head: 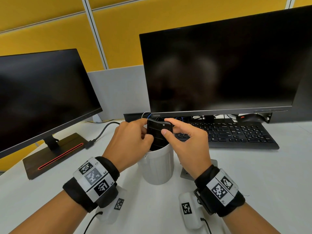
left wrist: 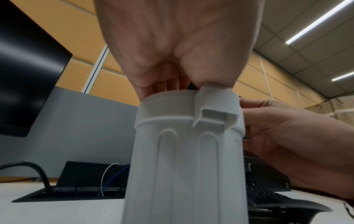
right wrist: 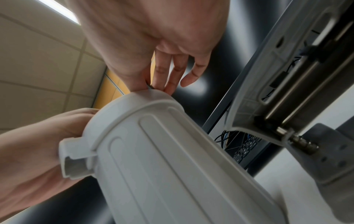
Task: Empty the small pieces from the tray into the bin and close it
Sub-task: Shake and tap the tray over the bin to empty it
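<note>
A small white ribbed bin (head: 157,168) stands open on the white desk. Over its mouth I hold a black tray (head: 157,130) tipped steeply, its lower end inside the rim. My left hand (head: 145,130) grips the tray's left edge, and my right hand (head: 166,126) pinches its upper right corner between thumb and fingers. No small pieces show in any view. From the left wrist view the bin (left wrist: 184,159) fills the centre, with its side latch below my left hand (left wrist: 172,53). The right wrist view shows the bin (right wrist: 172,159) under my right hand (right wrist: 162,45).
A grey flat piece (head: 185,173) lies on the desk right of the bin, partly hidden by my right wrist. A black keyboard (head: 236,134) and a monitor (head: 219,68) stand behind. A second monitor (head: 42,95) on a dark base is at the left.
</note>
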Demonstrator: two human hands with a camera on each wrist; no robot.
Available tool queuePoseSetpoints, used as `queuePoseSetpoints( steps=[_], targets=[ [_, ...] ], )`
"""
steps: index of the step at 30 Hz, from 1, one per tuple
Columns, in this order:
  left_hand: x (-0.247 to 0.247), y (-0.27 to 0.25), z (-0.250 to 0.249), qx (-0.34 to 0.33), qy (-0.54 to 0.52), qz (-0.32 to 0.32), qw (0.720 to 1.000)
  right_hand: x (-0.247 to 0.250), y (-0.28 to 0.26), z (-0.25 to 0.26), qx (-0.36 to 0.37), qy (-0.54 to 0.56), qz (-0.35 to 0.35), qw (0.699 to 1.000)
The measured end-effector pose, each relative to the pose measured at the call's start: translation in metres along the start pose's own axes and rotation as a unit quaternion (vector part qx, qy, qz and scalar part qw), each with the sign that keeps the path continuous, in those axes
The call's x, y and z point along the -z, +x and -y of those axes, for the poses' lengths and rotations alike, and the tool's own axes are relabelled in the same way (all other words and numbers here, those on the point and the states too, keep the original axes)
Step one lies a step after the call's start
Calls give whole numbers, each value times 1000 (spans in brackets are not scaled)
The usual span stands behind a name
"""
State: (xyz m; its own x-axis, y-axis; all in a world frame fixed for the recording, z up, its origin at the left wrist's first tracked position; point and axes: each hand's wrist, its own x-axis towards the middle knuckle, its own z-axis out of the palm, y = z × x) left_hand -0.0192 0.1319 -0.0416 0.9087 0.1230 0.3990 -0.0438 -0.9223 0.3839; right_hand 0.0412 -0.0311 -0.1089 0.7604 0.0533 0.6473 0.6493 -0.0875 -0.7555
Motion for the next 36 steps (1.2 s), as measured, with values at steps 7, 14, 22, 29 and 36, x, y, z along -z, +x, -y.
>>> queuePoseSetpoints(
  steps=[7, 14, 22, 29, 36],
  targets=[
    [0, 1, -2, -38, -49, -29, 998, 0, 1, 1, -16, 8, 12, 1000],
    [1, 4, 6, -13, -61, -61, 996, -2, 1, 0, -24, 35, 37, 998],
    [-8, -4, -6, -43, -57, -96, 993, -1, -1, 0, -11, 52, 52, 997],
    [-12, -4, -6, -53, -57, -110, 991, 1, 0, 1, -22, 73, 56, 996],
    [-15, -2, -5, -34, -71, -116, 990, 1, 0, 0, -12, 65, 60, 996]
  ],
)
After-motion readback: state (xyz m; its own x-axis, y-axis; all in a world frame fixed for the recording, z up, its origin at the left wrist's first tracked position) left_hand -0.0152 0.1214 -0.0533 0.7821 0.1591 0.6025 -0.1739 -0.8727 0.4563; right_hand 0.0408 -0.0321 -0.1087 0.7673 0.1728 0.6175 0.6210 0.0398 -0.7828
